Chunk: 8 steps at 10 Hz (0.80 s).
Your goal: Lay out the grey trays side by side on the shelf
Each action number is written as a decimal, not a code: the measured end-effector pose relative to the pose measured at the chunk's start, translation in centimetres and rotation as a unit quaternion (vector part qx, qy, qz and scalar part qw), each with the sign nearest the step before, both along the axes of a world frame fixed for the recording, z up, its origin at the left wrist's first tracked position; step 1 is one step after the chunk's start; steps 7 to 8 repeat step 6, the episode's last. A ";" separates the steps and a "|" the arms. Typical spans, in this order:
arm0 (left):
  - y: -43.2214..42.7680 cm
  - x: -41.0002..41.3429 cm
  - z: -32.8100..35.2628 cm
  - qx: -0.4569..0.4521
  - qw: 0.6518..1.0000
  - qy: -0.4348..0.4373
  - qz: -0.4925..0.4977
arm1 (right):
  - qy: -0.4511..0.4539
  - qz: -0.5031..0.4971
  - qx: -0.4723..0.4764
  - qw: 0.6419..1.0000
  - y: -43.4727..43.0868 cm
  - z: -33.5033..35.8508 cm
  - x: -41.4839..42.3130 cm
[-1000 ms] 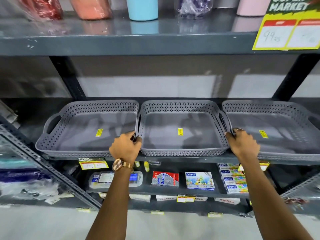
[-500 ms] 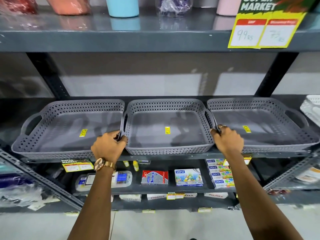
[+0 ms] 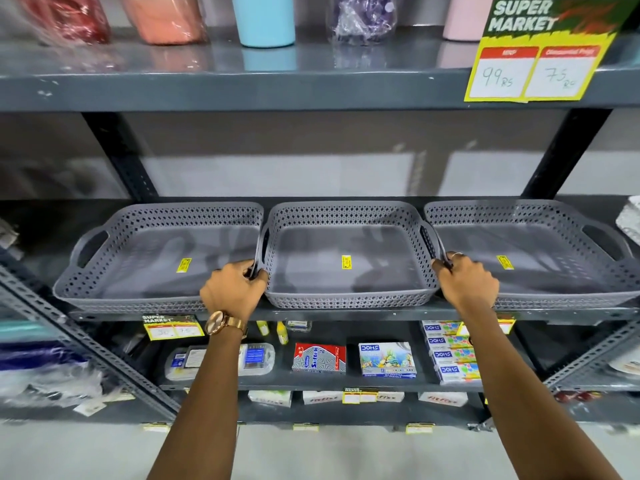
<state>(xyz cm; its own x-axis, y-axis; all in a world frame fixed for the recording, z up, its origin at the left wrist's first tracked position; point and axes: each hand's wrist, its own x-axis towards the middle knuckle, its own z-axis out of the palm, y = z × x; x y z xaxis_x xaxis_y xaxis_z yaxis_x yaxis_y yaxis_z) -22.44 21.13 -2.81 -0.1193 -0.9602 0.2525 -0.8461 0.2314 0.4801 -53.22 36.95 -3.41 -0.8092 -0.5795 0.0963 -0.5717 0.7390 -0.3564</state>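
Three grey perforated trays stand in a row on the dark metal shelf (image 3: 346,311), each with a small yellow sticker inside. The left tray (image 3: 138,296), the middle tray (image 3: 346,297) and the right tray (image 3: 571,292) touch side to side. My left hand (image 3: 232,289), with a gold watch on the wrist, grips the left handle of the middle tray. At that tray's right handle, my right hand (image 3: 467,284) holds on, a ring on one finger. Both hands sit at the front corners of the middle tray.
The shelf above (image 3: 242,88) holds wrapped tumblers and a yellow price sign (image 3: 533,64). Below lie stationery boxes (image 3: 386,360) and pencil cases. Slotted angle posts (image 3: 86,344) run down at the left and right. A white item (image 3: 630,220) sits at the far right.
The view has shifted a little, so the trays sit further left in the frame. Both hands keep the same grip on the middle tray's handles; the trays stay in their row.
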 end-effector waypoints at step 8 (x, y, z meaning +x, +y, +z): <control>0.3 1.1 -0.6 -0.031 0.997 -0.046 -0.061 | 0.034 0.032 -0.102 0.994 0.7 1.2 1.8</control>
